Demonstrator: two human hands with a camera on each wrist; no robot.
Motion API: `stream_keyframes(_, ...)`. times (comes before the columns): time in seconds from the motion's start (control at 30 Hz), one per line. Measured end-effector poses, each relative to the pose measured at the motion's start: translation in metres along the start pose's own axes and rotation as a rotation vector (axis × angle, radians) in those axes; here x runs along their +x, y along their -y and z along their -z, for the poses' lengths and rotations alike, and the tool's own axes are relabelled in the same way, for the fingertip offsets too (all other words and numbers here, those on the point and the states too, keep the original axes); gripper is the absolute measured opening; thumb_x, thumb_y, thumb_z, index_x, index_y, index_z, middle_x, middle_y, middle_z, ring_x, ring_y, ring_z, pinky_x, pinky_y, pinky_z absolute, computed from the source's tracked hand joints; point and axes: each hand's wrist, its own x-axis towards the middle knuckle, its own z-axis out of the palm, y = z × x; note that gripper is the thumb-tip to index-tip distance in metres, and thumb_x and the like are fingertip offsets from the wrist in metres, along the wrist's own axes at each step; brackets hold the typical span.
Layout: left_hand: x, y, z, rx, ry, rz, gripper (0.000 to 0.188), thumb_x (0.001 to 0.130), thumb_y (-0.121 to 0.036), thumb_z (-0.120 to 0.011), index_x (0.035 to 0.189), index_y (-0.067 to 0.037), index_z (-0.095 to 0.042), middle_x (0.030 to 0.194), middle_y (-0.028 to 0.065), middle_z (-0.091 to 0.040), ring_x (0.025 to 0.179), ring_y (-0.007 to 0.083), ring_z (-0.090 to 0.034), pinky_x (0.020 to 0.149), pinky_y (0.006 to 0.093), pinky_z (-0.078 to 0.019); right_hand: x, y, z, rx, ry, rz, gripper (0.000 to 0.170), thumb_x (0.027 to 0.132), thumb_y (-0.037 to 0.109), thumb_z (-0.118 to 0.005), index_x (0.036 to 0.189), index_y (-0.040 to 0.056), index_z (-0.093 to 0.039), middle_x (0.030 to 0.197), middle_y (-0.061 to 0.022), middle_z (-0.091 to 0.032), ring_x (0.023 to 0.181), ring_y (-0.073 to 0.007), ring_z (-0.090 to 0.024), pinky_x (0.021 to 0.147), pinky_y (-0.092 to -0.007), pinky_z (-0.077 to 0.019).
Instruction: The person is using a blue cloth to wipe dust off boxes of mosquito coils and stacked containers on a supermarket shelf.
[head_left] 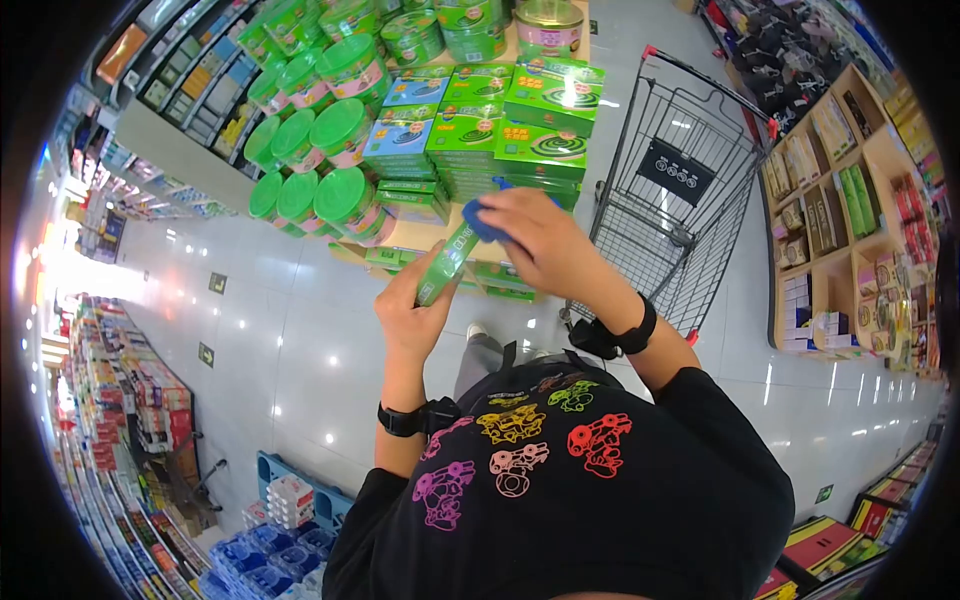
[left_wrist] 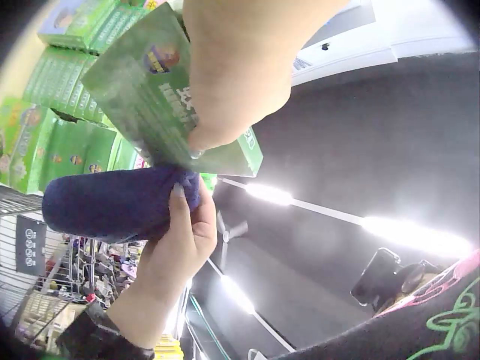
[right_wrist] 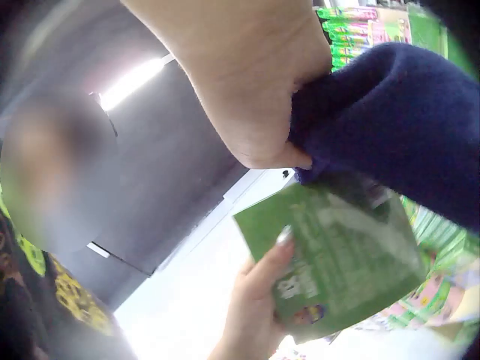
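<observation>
A flat green mosquito coil box (head_left: 447, 262) is tilted up in front of the body, gripped low by my left hand (head_left: 408, 325). In the left wrist view my left thumb lies along the face of the box (left_wrist: 142, 90). My right hand (head_left: 540, 240) pinches a folded dark blue cloth (head_left: 480, 222) at the top end of the box. The cloth (left_wrist: 112, 204) meets the box's edge in the left wrist view, its loose part hanging away from the fingers. From the right wrist, the cloth (right_wrist: 397, 127) covers part of the box's edge.
Ahead stands a display with stacks of green mosquito coil boxes (head_left: 540, 140) and green-lidded tubs (head_left: 342, 195). A shopping cart (head_left: 680, 180) is at its right, with a wooden shelf unit (head_left: 830, 220) beyond. Wrapped bottle packs (head_left: 265, 560) sit at lower left.
</observation>
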Motion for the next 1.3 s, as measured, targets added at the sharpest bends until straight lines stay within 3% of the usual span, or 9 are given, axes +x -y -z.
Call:
stream_keyframes(0.33, 0.005, 0.013, 0.005, -0.240, 0.087, 0.137, 0.032, 0.066, -0.003, -0.069, 0.097, -0.001, -0.063, 0.081, 0.0086, -0.065, 0.068, 0.0151, -0.061, 0.063, 0.0270, -0.0477, -0.011, 0.001, 0.037, 0.030, -0.094, -0.105, 0.044, 0.068, -0.004, -0.056, 0.111, 0.0045, -0.054, 0.114, -0.0127, -0.055, 0.105, -0.0297, -0.052, 0.090, -0.0372, -0.0416)
stream_keyframes(0.43, 0.008, 0.016, 0.001, -0.851, -0.065, 0.324, 0.027, 0.071, -0.004, -0.066, 0.096, 0.003, -0.061, 0.087, 0.0070, -0.063, 0.077, 0.0138, -0.058, 0.072, 0.0270, -0.0457, -0.015, -0.005, 0.062, 0.206, -0.368, -0.292, 0.037, 0.073, -0.002, -0.055, 0.110, 0.0026, -0.057, 0.112, -0.0136, -0.057, 0.101, -0.0249, -0.057, 0.089, -0.0321, -0.0428)
stream_keyframes(0.53, 0.011, 0.012, -0.007, -1.246, -0.109, 0.437, 0.035, 0.076, -0.008, -0.061, 0.108, 0.004, -0.053, 0.102, 0.0115, -0.060, 0.090, 0.0203, -0.058, 0.081, 0.0317, -0.0463, -0.018, 0.000, 0.072, 0.539, -0.347, -0.517, 0.037, 0.074, -0.001, -0.055, 0.111, 0.0025, -0.056, 0.112, -0.0137, -0.057, 0.102, -0.0234, -0.056, 0.088, -0.0303, -0.0427)
stream_keyframes(0.67, 0.016, 0.012, -0.019, -1.407, -0.058, 0.448, 0.043, 0.079, -0.010, -0.058, 0.117, 0.003, -0.045, 0.112, 0.0141, -0.055, 0.099, 0.0246, -0.056, 0.085, 0.0365, -0.0467, -0.025, 0.020, 0.072, 0.314, -0.080, -0.276, 0.043, 0.074, 0.001, -0.057, 0.116, 0.0047, -0.053, 0.116, -0.0127, -0.056, 0.106, -0.0284, -0.053, 0.092, -0.0345, -0.0409)
stream_keyframes(1.03, 0.026, 0.015, -0.040, -1.668, -0.002, 0.695, 0.045, 0.089, -0.030, -0.044, 0.126, -0.006, -0.040, 0.124, 0.0120, -0.048, 0.112, 0.0299, -0.048, 0.094, 0.0481, -0.0384, -0.068, 0.002, 0.102, 0.418, 0.146, -0.237, 0.048, 0.072, -0.004, -0.055, 0.119, 0.0036, -0.051, 0.120, -0.0111, -0.054, 0.110, -0.0256, -0.051, 0.094, -0.0338, -0.0390)
stream_keyframes(1.1, 0.027, 0.014, -0.053, -1.792, 0.078, 0.799, 0.046, 0.089, -0.033, -0.044, 0.127, -0.008, -0.041, 0.126, 0.0119, -0.047, 0.113, 0.0303, -0.047, 0.095, 0.0497, -0.0368, -0.068, 0.005, 0.103, 0.665, -0.117, -0.468, 0.045, 0.074, -0.006, -0.053, 0.119, 0.0017, -0.050, 0.121, -0.0107, -0.053, 0.112, -0.0214, -0.049, 0.096, -0.0320, -0.0372)
stream_keyframes(1.13, 0.027, 0.018, -0.069, -2.275, 0.405, 0.593, 0.046, 0.090, -0.037, -0.042, 0.127, -0.011, -0.041, 0.129, 0.0123, -0.044, 0.115, 0.0310, -0.045, 0.098, 0.0501, -0.0324, -0.067, 0.006, 0.102, 0.783, -0.256, -0.582, 0.044, 0.075, -0.006, -0.052, 0.119, 0.0008, -0.050, 0.121, -0.0106, -0.053, 0.113, -0.0193, -0.048, 0.097, -0.0311, -0.0363)
stream_keyframes(1.2, 0.017, 0.000, -0.110, -2.429, 0.492, 0.479, 0.045, 0.089, -0.039, -0.042, 0.126, -0.012, -0.043, 0.129, 0.0131, -0.044, 0.116, 0.0296, -0.044, 0.099, 0.0499, -0.0298, -0.067, -0.001, 0.087, 0.858, -0.468, -0.554, 0.045, 0.078, -0.006, -0.053, 0.122, -0.0007, -0.044, 0.123, -0.0109, -0.048, 0.112, -0.0174, -0.047, 0.098, -0.0298, -0.0347)
stream_keyframes(1.3, 0.019, -0.030, -0.121, -2.240, 0.542, 0.700, 0.046, 0.088, -0.041, -0.045, 0.124, -0.011, -0.044, 0.127, 0.0133, -0.045, 0.115, 0.0271, -0.045, 0.101, 0.0474, -0.0281, -0.059, 0.003, 0.067, 1.038, -0.602, -0.540, 0.049, 0.078, -0.005, -0.056, 0.124, 0.0009, -0.040, 0.123, -0.0102, -0.044, 0.114, -0.0180, -0.044, 0.098, -0.0299, -0.0344)
